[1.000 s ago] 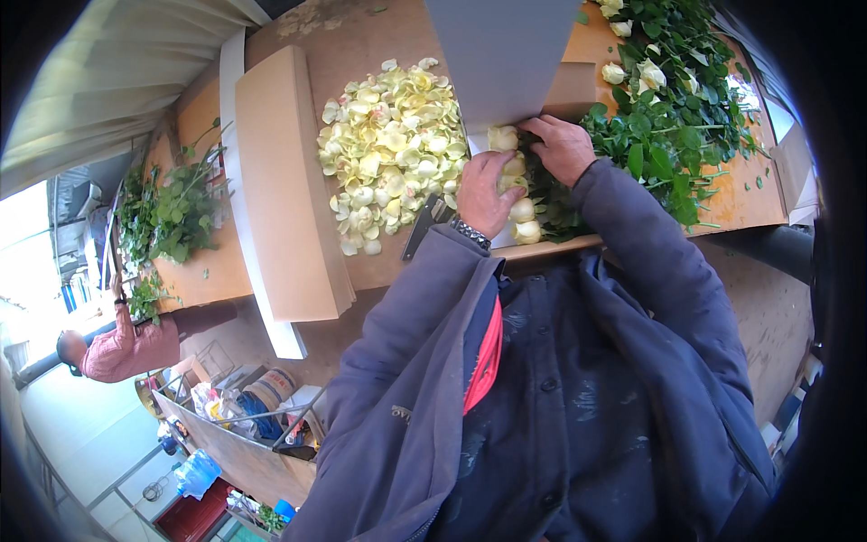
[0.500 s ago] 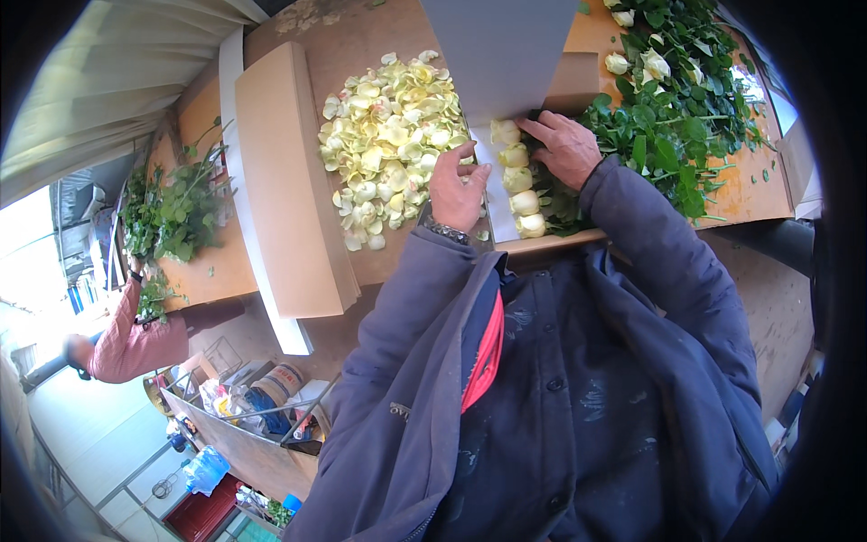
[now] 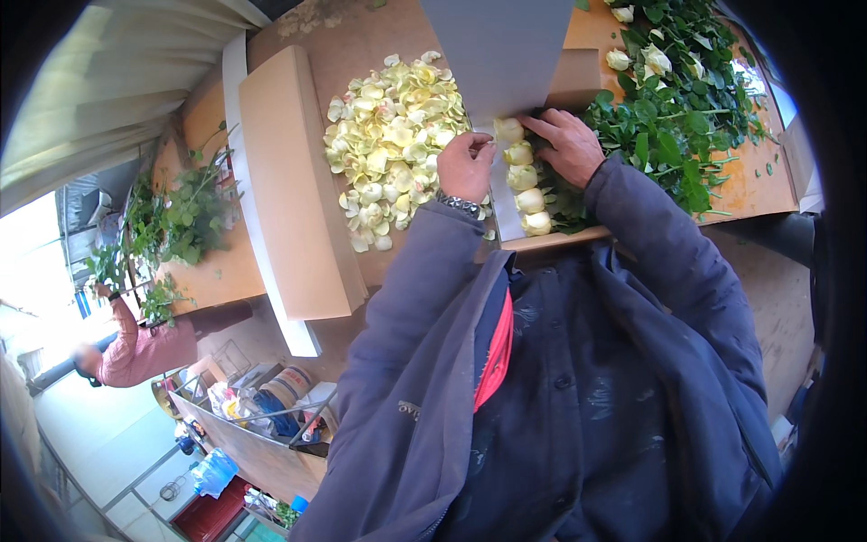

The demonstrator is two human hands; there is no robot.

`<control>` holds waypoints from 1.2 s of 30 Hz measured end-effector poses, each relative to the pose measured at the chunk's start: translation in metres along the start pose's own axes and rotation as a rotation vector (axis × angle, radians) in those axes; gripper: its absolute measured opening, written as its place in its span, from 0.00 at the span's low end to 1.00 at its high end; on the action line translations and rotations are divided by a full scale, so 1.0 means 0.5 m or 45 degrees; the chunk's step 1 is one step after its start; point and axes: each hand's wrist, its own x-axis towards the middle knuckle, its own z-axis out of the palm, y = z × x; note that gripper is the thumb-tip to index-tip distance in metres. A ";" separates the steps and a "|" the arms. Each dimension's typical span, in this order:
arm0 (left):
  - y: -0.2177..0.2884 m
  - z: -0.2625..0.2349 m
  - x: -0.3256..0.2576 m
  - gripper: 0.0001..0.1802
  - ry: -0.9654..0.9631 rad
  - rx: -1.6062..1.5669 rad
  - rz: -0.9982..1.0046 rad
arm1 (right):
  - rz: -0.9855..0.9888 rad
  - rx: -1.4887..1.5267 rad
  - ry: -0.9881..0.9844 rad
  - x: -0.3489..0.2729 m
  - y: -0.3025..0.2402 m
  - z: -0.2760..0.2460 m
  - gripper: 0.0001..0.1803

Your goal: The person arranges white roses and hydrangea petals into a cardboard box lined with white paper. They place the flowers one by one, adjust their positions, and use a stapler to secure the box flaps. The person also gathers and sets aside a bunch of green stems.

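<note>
Cream roses point(image 3: 519, 153) stand in a short row on a white sheet point(image 3: 506, 206) in front of me, their leafy stems pointing right. My right hand point(image 3: 571, 151) reaches in from the right around the farthest rose point(image 3: 508, 131). Its index finger lies along the far edge of that bloom and its thumb is on the near side. To the left of the same rose is my left hand point(image 3: 466, 168), with thumb and fingers pinched together. Whatever is between those fingertips is too small to make out. A heap of loose pale-yellow petals point(image 3: 397, 135) lies left of this hand.
A grey-white board point(image 3: 497, 54) rises beyond the roses. Leafy roses point(image 3: 677, 126) are piled at right. A brown cardboard stack point(image 3: 293, 181) lies left of the petals. Far left, a person in a pink top point(image 3: 149, 352) stands by greenery point(image 3: 185, 217). A cluttered cart point(image 3: 262, 434) is below.
My left hand has shifted slightly right and closed from spread fingers into a pinch. My right hand keeps its place at the farthest rose. The far-left person's arm has moved left.
</note>
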 end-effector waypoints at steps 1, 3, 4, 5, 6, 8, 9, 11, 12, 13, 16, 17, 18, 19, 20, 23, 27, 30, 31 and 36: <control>-0.003 0.008 0.006 0.11 0.021 -0.009 0.042 | 0.004 0.014 0.032 -0.001 -0.001 0.001 0.36; -0.010 0.019 0.013 0.11 0.000 0.065 0.025 | 0.023 0.051 0.070 -0.002 -0.003 0.002 0.35; -0.014 0.023 0.013 0.10 -0.009 0.110 0.014 | 0.032 0.038 0.056 -0.003 -0.002 0.003 0.36; -0.017 0.026 0.014 0.10 0.005 0.062 0.008 | 0.050 0.033 0.019 -0.003 -0.001 0.002 0.37; -0.020 0.028 0.014 0.10 0.019 0.022 0.001 | 0.083 0.029 -0.026 -0.004 0.000 0.002 0.38; -0.024 0.030 0.014 0.10 0.032 -0.032 0.011 | 0.076 0.054 -0.026 -0.003 0.003 0.003 0.37; -0.025 0.030 0.014 0.10 0.034 -0.046 0.027 | 0.075 0.068 -0.024 -0.003 0.004 0.003 0.37; -0.026 0.032 0.014 0.10 0.036 -0.047 0.049 | 0.066 0.074 -0.022 -0.003 0.006 0.004 0.37; -0.025 0.033 0.015 0.10 0.037 -0.030 0.055 | 0.061 0.079 -0.016 -0.003 0.007 0.005 0.37; -0.024 0.034 0.015 0.10 0.034 -0.012 0.041 | 0.057 0.087 -0.013 -0.002 0.007 0.006 0.37; -0.018 0.036 0.013 0.10 0.040 0.066 0.029 | 0.053 0.100 -0.009 -0.002 0.009 0.009 0.38; -0.015 0.036 0.012 0.10 0.054 0.097 0.072 | 0.056 0.098 -0.010 -0.002 0.010 0.010 0.38; -0.011 0.037 0.009 0.09 0.070 0.126 0.098 | 0.067 0.096 -0.013 -0.002 0.010 0.011 0.38; -0.006 0.036 0.006 0.09 0.077 0.152 0.106 | 0.043 0.089 0.016 -0.002 0.011 0.013 0.37; 0.000 0.034 0.004 0.08 0.092 0.207 0.188 | 0.027 0.082 0.044 -0.002 0.011 0.014 0.36; 0.023 0.030 -0.004 0.07 0.093 0.338 0.351 | -0.002 0.081 0.077 -0.003 0.013 0.016 0.35; 0.062 0.032 -0.013 0.06 0.091 0.431 0.559 | 0.016 0.102 0.054 -0.005 0.017 0.017 0.35; 0.085 0.034 -0.015 0.06 0.040 0.581 0.653 | 0.006 0.099 0.072 -0.005 0.017 0.019 0.35; 0.090 0.036 -0.015 0.06 0.008 0.645 0.660 | 0.005 0.101 0.080 -0.005 0.017 0.020 0.34; 0.107 0.059 -0.001 0.05 0.040 0.623 0.793 | -0.004 0.098 0.087 -0.005 0.021 0.024 0.31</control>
